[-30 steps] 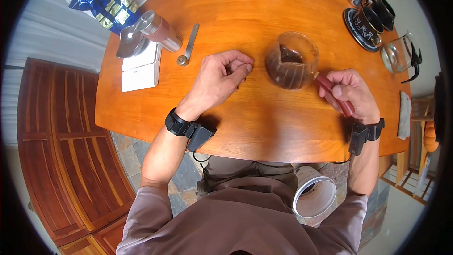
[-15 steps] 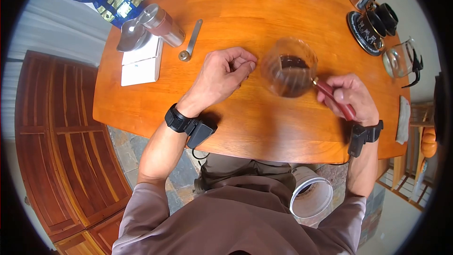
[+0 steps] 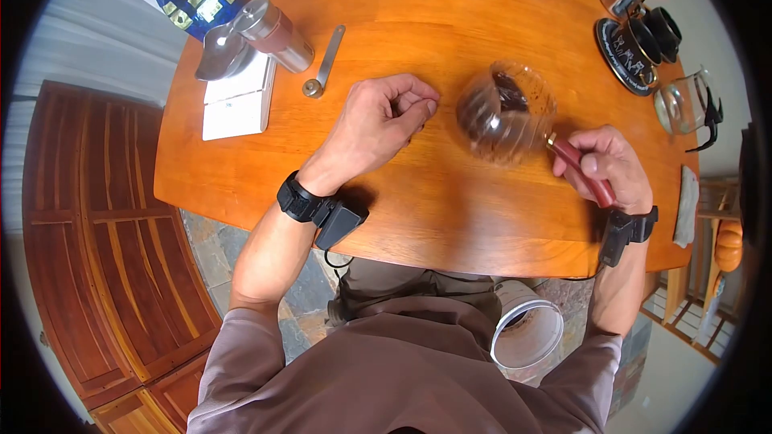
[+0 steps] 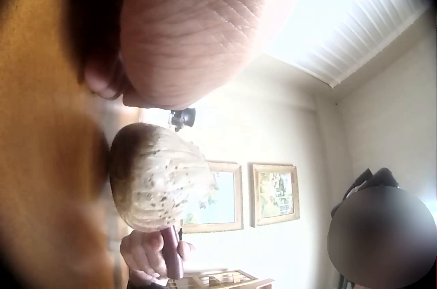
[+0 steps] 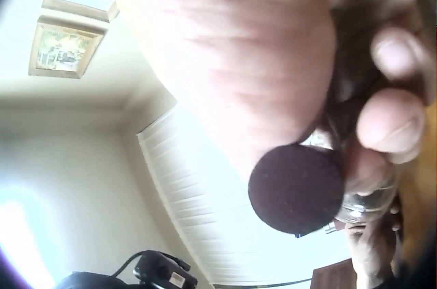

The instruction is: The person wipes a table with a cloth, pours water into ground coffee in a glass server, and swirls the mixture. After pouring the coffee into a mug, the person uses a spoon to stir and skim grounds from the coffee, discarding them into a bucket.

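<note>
Between both hands, nearer the right: glass pot [image 3: 505, 116] of dark liquid, above desk [image 3: 386, 217]. Right hand [image 3: 605, 167] curled round its red handle [image 3: 585, 170]; left hand [image 3: 384, 120] loosely curled, empty, beside pot.

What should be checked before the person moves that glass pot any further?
1. Right hand gripping the red handle: ok, fingers wrapped around it.
2. Left hand free: ok, fingers loosely curled, nothing visible in them.
3. Glass pot still: not ok, its blurred outline suggests motion.
4. Pot's base touching the table: cannot tell.
5. Dark contents inside the pot: ok, though what they are is unclear.
6. Bare tabletop between pot and person: ok.
</note>
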The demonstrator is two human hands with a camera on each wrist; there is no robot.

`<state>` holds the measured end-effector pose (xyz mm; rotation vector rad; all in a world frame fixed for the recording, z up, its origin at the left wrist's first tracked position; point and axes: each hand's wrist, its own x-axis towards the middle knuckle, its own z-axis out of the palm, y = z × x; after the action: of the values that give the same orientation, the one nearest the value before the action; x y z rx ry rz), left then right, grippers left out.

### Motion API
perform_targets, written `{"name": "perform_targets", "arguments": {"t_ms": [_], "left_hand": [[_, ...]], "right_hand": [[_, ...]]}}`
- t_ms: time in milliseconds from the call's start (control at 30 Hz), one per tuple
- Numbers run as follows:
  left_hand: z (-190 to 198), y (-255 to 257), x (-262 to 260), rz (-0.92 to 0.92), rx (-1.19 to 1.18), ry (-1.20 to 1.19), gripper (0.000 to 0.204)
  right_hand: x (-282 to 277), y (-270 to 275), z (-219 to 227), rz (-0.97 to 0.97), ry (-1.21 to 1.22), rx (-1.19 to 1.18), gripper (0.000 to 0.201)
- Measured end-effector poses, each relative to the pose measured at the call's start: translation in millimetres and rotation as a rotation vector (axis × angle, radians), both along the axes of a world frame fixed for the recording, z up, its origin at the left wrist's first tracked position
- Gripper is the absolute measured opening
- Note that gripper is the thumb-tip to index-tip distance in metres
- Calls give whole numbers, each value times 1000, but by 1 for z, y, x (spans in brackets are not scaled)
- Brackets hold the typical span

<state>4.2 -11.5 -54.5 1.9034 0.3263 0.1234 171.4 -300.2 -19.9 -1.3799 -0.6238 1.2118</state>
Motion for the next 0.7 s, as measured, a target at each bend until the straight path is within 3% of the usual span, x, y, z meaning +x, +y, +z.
{"name": "perform_targets", "arguments": {"t_ms": [533, 700], "left_hand": [[3, 0, 0, -13, 55, -6, 16], [2, 1, 0, -12, 55, -17, 16]], "right_hand": [[-9, 12, 2, -59, -24, -29, 38], [-8, 7, -3, 15, -12, 5, 42]]}}
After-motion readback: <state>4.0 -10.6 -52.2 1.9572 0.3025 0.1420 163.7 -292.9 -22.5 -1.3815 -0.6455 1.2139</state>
